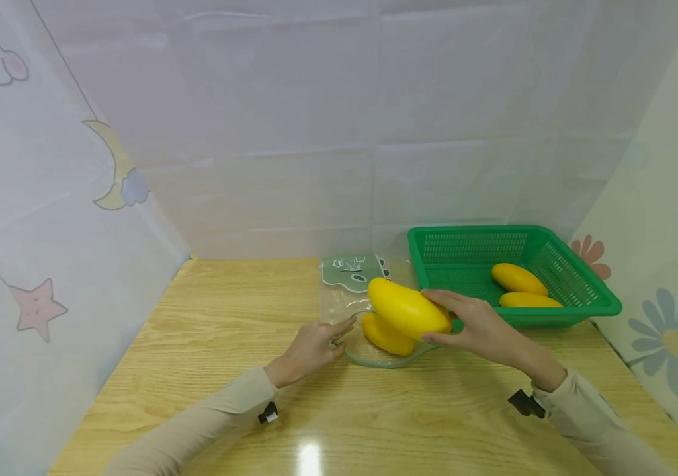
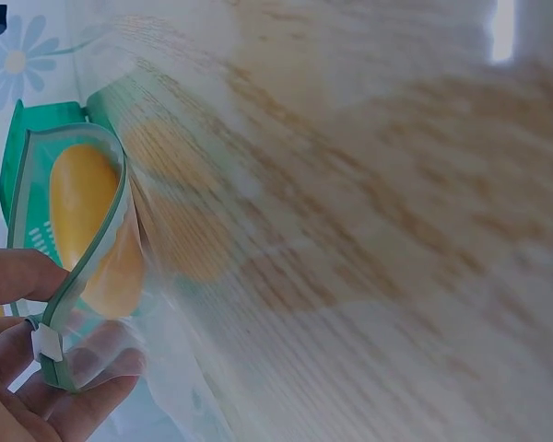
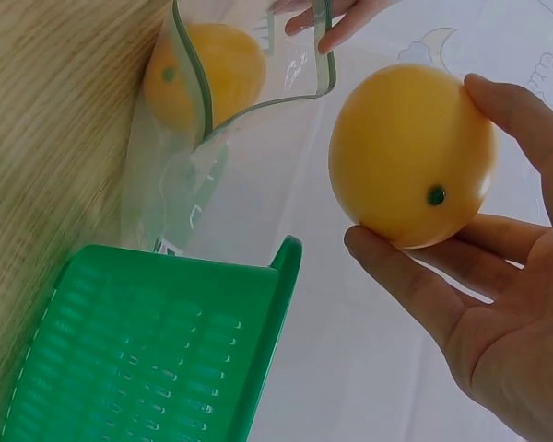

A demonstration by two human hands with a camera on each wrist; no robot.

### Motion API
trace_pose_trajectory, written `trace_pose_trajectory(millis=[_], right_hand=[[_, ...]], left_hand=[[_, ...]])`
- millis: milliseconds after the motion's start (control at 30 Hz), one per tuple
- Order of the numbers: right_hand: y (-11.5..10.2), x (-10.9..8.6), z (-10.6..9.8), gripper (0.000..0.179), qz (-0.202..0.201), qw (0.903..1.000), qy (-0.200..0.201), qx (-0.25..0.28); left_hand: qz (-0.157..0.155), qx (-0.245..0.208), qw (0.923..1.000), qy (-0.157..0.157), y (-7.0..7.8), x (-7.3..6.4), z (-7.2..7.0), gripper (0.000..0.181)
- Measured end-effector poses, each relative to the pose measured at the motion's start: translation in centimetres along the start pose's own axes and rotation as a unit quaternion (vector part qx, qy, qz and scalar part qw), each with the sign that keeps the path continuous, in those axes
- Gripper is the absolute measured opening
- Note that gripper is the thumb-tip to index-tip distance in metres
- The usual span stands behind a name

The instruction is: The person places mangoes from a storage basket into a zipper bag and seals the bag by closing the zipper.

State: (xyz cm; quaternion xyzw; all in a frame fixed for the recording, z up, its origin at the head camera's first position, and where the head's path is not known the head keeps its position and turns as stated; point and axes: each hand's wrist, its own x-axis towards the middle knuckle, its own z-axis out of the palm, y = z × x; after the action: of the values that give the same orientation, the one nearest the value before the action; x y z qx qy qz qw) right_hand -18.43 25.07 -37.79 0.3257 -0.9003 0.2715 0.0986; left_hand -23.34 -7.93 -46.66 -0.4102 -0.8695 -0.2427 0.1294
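My right hand point(image 1: 484, 327) grips a yellow mango point(image 1: 407, 307) by one end, fingers and thumb on either side. In the right wrist view this mango point(image 3: 410, 152) has a small dark green stem spot. It is above the mouth of a clear zip bag point(image 1: 335, 305) with a green rim. Another mango point(image 1: 385, 336) lies inside the bag, near its mouth. With thumb and fingers, my left hand point(image 1: 310, 349) pinches the left corner of the rim, by a white slider point(image 2: 48, 343). The bag's mouth gapes apart.
A green slotted basket point(image 1: 608, 305) stands right of the bag, holding a mango point(image 1: 518, 278) and a second mango point(image 1: 530, 301) at its right side. The wooden table point(image 1: 225, 304) meets a pale backdrop point(image 1: 291, 132) behind and at both sides.
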Motion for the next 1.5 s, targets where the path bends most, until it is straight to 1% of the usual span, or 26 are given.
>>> trace_pose_trajectory(millis=[100, 200, 400, 567, 833, 1067, 1200, 1300, 1500], right_hand=[[0.0, 0.0, 0.1, 0.07, -0.015, 0.9998, -0.008, 0.004], [0.0, 0.0, 0.1, 0.07, -0.021, 0.9996, -0.018, 0.008], [-0.2, 0.0, 0.2, 0.073, -0.013, 0.9992, -0.037, 0.009], [-0.3, 0.0, 0.3, 0.072, -0.015, 0.9988, -0.046, 0.008], [-0.5, -0.1, 0.3, 0.072, -0.013, 0.9974, -0.071, 0.01], [-0.9, -0.2, 0.2, 0.068, -0.045, 0.995, -0.089, -0.004], [-1.0, -0.2, 0.3, 0.066, -0.053, 0.9941, -0.094, 0.005], [-1.0, -0.3, 0.5, 0.066, -0.049, 0.9936, -0.101, 0.012], [-1.1, -0.4, 1.0, 0.068, -0.039, 0.9932, -0.11, 0.003]], left_hand=[[-0.002, 0.003, 1.0, -0.002, 0.0, 0.0, 0.0, 0.054], [-0.002, 0.005, 1.0, -0.003, 0.0, 0.0, 0.0, 0.054], [0.003, 0.011, 0.9999, 0.001, 0.0, 0.0, -0.1, 0.054], [0.007, 0.012, 0.9999, 0.005, 0.0, 0.0, -0.1, 0.054], [0.002, 0.01, 0.9999, 0.0, 0.0, 0.0, -0.1, 0.059], [-0.003, 0.004, 1.0, -0.001, 0.1, 0.0, -0.1, 0.056], [0.002, 0.005, 1.0, 0.003, -0.1, 0.0, 0.0, 0.056], [0.004, 0.01, 0.9999, 0.004, -0.1, 0.0, 0.1, 0.056], [0.006, 0.011, 0.9999, 0.004, -0.2, 0.0, 0.1, 0.055]])
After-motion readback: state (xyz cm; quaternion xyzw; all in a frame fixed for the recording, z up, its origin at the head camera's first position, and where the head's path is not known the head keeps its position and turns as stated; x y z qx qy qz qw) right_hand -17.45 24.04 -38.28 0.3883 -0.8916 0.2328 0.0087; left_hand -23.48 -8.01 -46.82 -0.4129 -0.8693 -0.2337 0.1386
